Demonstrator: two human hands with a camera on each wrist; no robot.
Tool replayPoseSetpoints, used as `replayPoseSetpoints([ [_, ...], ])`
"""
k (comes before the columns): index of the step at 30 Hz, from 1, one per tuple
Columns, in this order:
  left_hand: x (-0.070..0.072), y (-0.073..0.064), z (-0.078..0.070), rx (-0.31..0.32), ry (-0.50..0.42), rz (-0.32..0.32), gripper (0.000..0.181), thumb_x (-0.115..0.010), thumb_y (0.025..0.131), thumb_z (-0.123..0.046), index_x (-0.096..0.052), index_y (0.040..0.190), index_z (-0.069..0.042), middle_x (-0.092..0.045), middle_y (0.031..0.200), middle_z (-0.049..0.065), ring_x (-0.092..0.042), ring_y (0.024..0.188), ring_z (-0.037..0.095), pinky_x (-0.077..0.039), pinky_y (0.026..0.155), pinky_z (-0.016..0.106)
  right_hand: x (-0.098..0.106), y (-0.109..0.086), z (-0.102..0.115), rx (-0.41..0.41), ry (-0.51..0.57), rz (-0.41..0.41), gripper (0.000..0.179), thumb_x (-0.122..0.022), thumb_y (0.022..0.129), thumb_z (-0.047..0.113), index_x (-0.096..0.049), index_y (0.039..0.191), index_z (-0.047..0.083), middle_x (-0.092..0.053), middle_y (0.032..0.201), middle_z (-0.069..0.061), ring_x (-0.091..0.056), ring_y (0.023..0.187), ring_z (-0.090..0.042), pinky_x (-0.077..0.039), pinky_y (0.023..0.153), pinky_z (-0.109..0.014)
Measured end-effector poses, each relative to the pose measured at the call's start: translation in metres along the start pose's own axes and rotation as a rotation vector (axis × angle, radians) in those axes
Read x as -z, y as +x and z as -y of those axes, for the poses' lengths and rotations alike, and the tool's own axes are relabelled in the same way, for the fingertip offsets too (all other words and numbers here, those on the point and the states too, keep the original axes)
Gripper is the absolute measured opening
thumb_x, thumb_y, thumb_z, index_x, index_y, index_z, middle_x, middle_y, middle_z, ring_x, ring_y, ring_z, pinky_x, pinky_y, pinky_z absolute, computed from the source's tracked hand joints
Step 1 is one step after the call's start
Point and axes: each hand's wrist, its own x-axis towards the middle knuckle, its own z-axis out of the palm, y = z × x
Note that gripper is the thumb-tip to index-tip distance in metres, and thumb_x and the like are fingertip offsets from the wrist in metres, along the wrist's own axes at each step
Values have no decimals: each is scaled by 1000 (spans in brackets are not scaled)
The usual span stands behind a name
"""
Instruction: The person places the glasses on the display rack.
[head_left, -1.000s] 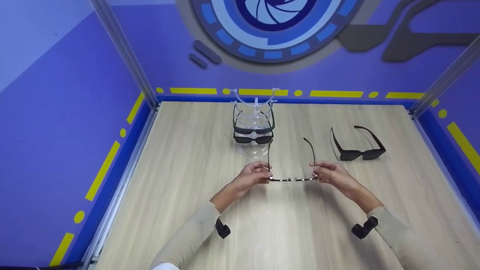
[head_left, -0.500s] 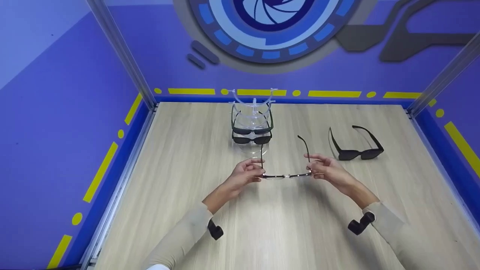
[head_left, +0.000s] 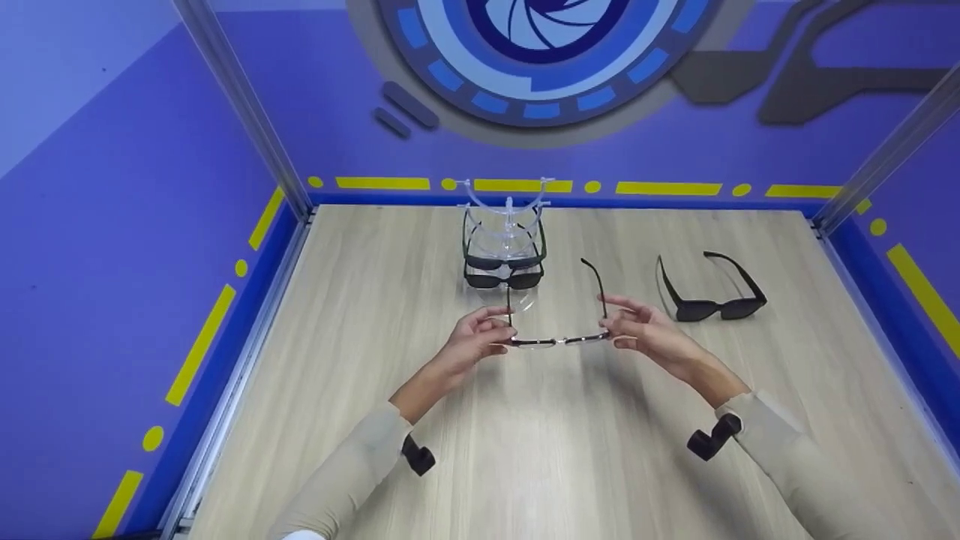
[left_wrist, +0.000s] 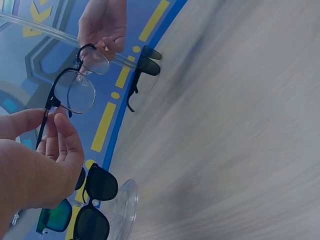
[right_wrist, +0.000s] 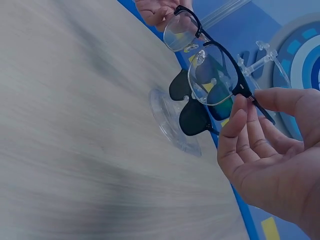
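Between both hands hangs a pair of clear-lens eyeglasses (head_left: 535, 343), dark along the brow, with its temples unfolded and pointing away from me. My left hand (head_left: 474, 341) pinches it near the left hinge, and my right hand (head_left: 651, 335) pinches the right hinge area. In the left wrist view the clear lens (left_wrist: 75, 92) and thin lower rim show plainly. Just beyond the glasses stands a clear display stand (head_left: 501, 204) bearing two pairs of sunglasses, an upper pair (head_left: 486, 263) and a lower pair (head_left: 484, 281). The eyeglasses are held above the table, apart from it.
Another pair of black sunglasses (head_left: 697, 310) lies unfolded on the wooden table (head_left: 525, 450), right of the stand. Blue-purple printed panels (head_left: 360, 161) enclose the back and sides, with metal posts (head_left: 247, 105) at the corners.
Both hands have moved left and slightly forward with the eyeglasses, closer to the stand. The left temple tip now overlaps the stand's base in view. The sunglasses have stayed put.
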Motion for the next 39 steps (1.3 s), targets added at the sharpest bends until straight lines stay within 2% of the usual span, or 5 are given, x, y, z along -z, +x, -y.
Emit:
replayPoseSetpoints([
  [9,8,-5,-15,11,-15,-18,44,-65,96,-2,-51,137,3,-68,94,-5,-67,84,7,-55,76,22,-10,9,10,15,47,5,60,-61,100,4,-35,154,2,-65,105,3,-67,93,-8,-55,85,-25],
  [15,13,-3,-21,9,-16,-50,41,-64,96,-2,-54,136,-1,-67,93,-6,-66,84,8,-54,77,23,-15,18,16,29,60,-9,62,-58,101,3,-29,156,-2,-68,103,4,-66,89,-8,-55,83,-24],
  [19,17,-1,-25,2,-5,-83,41,-64,97,-1,-55,137,-2,-66,92,-6,-65,83,7,-54,76,22,-20,24,22,31,64,-23,63,-59,100,3,-30,156,-1,-69,101,4,-66,87,-8,-54,81,-24],
  [28,24,-1,-33,-41,-3,-131,46,-62,98,-1,-51,142,3,-64,92,-5,-64,82,7,-54,75,22,-29,41,30,43,101,-56,53,-59,100,1,-40,150,4,-71,99,4,-66,86,-8,-54,83,-25],
  [39,26,-1,-46,-67,-30,-171,47,-63,97,-2,-53,143,0,-63,91,-6,-65,84,9,-53,76,24,-36,49,39,51,80,-69,57,-59,100,3,-37,152,1,-70,99,6,-65,87,-8,-54,83,-24],
])
